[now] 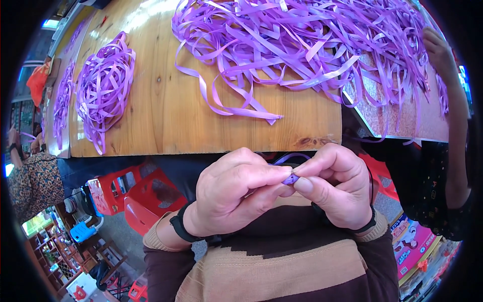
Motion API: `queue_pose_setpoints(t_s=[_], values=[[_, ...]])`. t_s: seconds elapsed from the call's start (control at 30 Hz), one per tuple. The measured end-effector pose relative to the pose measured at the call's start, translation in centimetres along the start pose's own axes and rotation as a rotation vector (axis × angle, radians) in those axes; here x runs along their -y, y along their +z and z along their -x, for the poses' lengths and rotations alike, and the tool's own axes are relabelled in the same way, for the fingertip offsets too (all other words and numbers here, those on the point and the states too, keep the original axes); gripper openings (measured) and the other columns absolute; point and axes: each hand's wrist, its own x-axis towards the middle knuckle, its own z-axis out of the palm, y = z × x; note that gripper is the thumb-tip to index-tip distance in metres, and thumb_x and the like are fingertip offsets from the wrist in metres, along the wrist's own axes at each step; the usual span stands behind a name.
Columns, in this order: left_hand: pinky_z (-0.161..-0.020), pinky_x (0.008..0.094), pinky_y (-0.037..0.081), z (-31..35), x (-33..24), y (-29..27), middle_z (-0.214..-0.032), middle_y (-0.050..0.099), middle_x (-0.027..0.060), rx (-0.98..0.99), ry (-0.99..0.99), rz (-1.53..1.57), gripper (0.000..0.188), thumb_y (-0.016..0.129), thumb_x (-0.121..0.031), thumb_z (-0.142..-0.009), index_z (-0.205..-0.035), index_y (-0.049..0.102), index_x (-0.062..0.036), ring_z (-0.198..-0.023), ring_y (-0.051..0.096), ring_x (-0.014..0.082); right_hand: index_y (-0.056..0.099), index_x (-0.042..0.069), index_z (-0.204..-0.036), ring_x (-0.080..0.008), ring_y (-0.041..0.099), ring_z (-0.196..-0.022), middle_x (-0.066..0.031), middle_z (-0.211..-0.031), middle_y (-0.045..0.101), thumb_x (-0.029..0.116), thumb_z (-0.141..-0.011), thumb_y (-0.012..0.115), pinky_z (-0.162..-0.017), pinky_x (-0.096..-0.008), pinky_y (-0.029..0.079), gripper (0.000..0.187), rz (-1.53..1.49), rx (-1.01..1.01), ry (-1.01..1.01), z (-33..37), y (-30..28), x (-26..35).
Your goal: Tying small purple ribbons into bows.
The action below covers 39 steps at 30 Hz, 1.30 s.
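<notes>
Striped sweater (pixel 287 272): its brown and tan bands are filling the view below the hands.
Left hand (pixel 234 189): thumb and forefinger are pinching the held ribbon from its left, probably to steady so small a fold.
Right hand (pixel 339 186): thumb and forefinger are gripping the same fold from the right, tips almost meeting the left's, likely for fine control.
Held ribbon (pixel 290 179): it is sitting between the fingertips, short of the table edge, seemingly for a close look; a purple strand is arching behind.
Wooden table (pixel 156 110): it is bearing the ribbons within reach.
Big heap (pixel 282 45): purple strands are lying tangled, one loose end trailing toward the person.
Smaller bundle (pixel 105 85): it is resting apart at left, perhaps to stay separate.
Co-worker's hand (pixel 437 53): it is hovering beside the heap's right side; I cannot tell whether it is grasping anything.
</notes>
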Motion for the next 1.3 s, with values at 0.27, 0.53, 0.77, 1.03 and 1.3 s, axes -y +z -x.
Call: queue_pose_setpoints(t_s=[0.27,0.53,0.77,1.03,1.3], values=[[-0.059,0.0236,0.042,0.1,-0.7,0.3,-0.079,0.056,0.0067,-0.025,-0.070,0.004,0.015,0.064,-0.006,-0.077,-0.091,0.060,-0.0019,-0.069,0.053,0.0134,0.050,-0.003,-0.096,-0.0133,0.060,-0.087,-0.0116,-0.093,0.060,-0.001,-0.085,0.052,-0.075,-0.0228,0.048,0.011,-0.015,0.041,-0.062,0.3,-0.2,-0.5],[-0.054,0.0230,0.043,0.2,-0.2,0.7,-0.077,0.059,0.0056,-0.045,-0.006,0.040,0.025,0.069,-0.002,-0.071,-0.095,0.061,-0.0016,-0.066,0.056,0.0142,0.049,-0.002,-0.090,-0.0200,0.063,-0.082,-0.0175,-0.087,0.062,-0.003,-0.083,0.054,-0.072,-0.0264,0.051,0.009,0.023,0.021,0.001,0.3,-0.2,-0.3],[-0.052,0.0251,0.043,0.6,0.5,0.5,-0.077,0.056,0.0098,0.024,0.159,0.028,0.016,0.062,-0.010,-0.081,-0.093,0.054,-0.0022,-0.063,0.055,0.0160,0.051,-0.002,-0.092,-0.0146,0.061,-0.083,-0.0119,-0.090,0.061,0.002,-0.086,0.052,-0.073,-0.0238,0.050,0.008,-0.368,0.164,0.230,-0.4,-0.5,0.0],[-0.057,0.0230,0.044,0.6,1.8,0.6,-0.083,0.057,0.0112,-0.133,0.058,0.391,0.016,0.061,-0.004,-0.080,-0.094,0.058,0.0025,-0.067,0.056,0.0138,0.049,0.001,-0.093,-0.0089,0.054,-0.064,-0.0125,-0.084,0.060,0.005,-0.085,0.054,-0.055,-0.0189,0.040,0.010,-0.226,-0.011,0.144,-0.8,1.7,-0.2],[-0.065,0.0227,0.044,0.7,0.7,0.7,-0.085,0.056,0.0108,-0.176,-0.158,0.677,0.015,0.060,-0.008,-0.082,-0.092,0.055,0.0012,-0.074,0.054,0.0124,0.049,-0.001,-0.091,-0.0187,0.052,-0.059,-0.0104,-0.074,0.054,0.014,-0.084,0.057,-0.054,-0.0302,0.042,0.018,0.951,0.081,-0.543,-1.8,0.7,-0.7]])
